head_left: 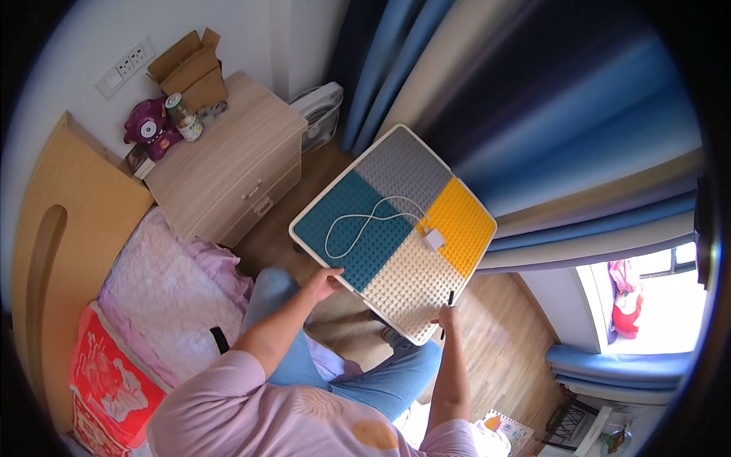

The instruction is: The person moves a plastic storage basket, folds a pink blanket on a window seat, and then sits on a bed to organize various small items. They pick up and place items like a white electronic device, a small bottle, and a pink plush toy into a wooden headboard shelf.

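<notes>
A studded building-brick table top [415, 274] with a white rim and teal, grey, yellow and cream panels lies tilted in front of my lap. My left hand [324, 282] is closed on its near left edge, thumb on top and the other fingers mostly hidden. Over the near right corner, my right hand [448, 315] is closed round a thin black pen-like object [451, 297] that pokes out above and below the fist. A white charger plug [433, 240] rests where the cream and yellow panels meet. Its white cable [356, 216] loops across the teal panel.
On my left stand a bed [167, 282] with a wooden headboard [46, 251] and a drawer cabinet [236, 152] bearing a purple figure [152, 128], a jar [183, 118] and a cardboard box [194, 72]. A white fan [320, 114] and striped curtains [548, 114] are beyond the table.
</notes>
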The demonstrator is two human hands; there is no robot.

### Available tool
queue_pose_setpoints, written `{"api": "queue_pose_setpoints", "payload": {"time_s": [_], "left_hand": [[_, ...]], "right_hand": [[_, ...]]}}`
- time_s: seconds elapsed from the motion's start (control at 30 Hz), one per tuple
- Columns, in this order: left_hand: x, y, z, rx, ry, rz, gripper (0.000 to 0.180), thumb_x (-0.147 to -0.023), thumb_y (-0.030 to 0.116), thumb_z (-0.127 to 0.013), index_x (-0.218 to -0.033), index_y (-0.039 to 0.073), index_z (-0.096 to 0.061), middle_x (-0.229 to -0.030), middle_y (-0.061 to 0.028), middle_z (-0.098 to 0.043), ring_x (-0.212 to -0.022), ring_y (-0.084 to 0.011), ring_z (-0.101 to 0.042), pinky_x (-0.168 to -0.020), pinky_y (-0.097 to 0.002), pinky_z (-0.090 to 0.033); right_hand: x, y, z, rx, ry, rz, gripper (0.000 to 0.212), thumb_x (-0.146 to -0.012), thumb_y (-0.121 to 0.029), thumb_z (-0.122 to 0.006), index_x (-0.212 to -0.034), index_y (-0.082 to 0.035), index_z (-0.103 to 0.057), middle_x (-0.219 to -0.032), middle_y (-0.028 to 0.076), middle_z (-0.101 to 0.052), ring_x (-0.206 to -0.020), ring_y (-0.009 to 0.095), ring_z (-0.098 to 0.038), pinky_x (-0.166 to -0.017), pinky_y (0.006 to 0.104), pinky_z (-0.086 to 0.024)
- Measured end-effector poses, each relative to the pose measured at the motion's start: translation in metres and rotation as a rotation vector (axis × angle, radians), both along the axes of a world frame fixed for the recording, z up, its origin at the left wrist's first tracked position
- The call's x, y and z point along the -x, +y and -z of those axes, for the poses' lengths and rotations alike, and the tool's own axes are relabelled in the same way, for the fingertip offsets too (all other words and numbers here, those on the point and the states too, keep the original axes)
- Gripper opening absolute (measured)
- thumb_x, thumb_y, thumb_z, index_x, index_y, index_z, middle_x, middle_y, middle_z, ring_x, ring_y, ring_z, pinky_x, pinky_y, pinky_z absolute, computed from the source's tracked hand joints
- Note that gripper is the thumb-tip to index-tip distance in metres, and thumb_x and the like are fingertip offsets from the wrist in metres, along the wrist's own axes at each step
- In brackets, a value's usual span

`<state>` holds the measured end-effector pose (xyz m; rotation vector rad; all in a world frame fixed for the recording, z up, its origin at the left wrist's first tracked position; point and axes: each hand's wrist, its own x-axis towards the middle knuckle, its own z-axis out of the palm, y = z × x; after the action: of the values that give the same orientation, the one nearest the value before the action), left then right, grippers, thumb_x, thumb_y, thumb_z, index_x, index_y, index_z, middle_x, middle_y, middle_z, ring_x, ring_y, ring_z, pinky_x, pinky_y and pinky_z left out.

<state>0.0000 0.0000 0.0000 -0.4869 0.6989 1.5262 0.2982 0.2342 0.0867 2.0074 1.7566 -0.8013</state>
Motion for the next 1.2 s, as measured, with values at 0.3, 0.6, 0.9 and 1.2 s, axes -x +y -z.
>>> {"api": "queue_pose_setpoints", "payload": {"time_s": [0.3,0.6,0.9,1.2], "left_hand": [[0.002,0.01,-0.005,0.05,-0.095,-0.251,0.037,-0.071,0.018,-0.064,-0.103,0.006,-0.051,-0.105,-0.0119,-0.055,-0.1,-0.0305,-0.05,-0.088,-0.0524,-0.035],[0.031,0.009,-0.038,0.095,0.005,-0.596,0.028,-0.067,0.008,-0.058,-0.094,0.006,-0.055,-0.095,-0.0103,-0.058,-0.09,-0.0298,-0.053,-0.085,-0.0451,-0.041],[0.021,0.009,-0.056,0.149,0.015,-0.656,0.029,-0.069,0.011,-0.058,-0.097,0.008,-0.056,-0.098,-0.0085,-0.057,-0.093,-0.0289,-0.052,-0.085,-0.0442,-0.039],[0.021,-0.012,-0.083,0.079,0.059,-0.515,0.033,-0.072,0.012,-0.054,-0.105,0.007,-0.051,-0.107,-0.0109,-0.053,-0.1,-0.0312,-0.049,-0.09,-0.0482,-0.036]], "right_hand": [[-0.025,0.005,-0.002,0.018,0.372,0.342,0.031,-0.085,-0.016,-0.041,-0.065,0.005,-0.051,-0.05,0.012,-0.054,-0.041,0.02,-0.055,-0.033,0.0283,-0.041],[-0.002,-0.008,-0.002,0.115,0.386,0.204,0.037,-0.081,-0.023,-0.04,-0.06,0.004,-0.054,-0.051,0.014,-0.056,-0.041,0.019,-0.053,-0.036,0.0299,-0.039],[0.006,-0.007,-0.039,0.128,0.442,0.116,0.04,-0.085,-0.026,-0.043,-0.063,0.005,-0.054,-0.053,0.013,-0.058,-0.041,0.018,-0.054,-0.035,0.0289,-0.039],[-0.021,0.007,-0.009,0.195,0.524,0.087,0.034,-0.084,-0.022,-0.046,-0.076,0.01,-0.052,-0.065,0.016,-0.059,-0.051,0.025,-0.06,-0.044,0.0302,-0.05]]}}
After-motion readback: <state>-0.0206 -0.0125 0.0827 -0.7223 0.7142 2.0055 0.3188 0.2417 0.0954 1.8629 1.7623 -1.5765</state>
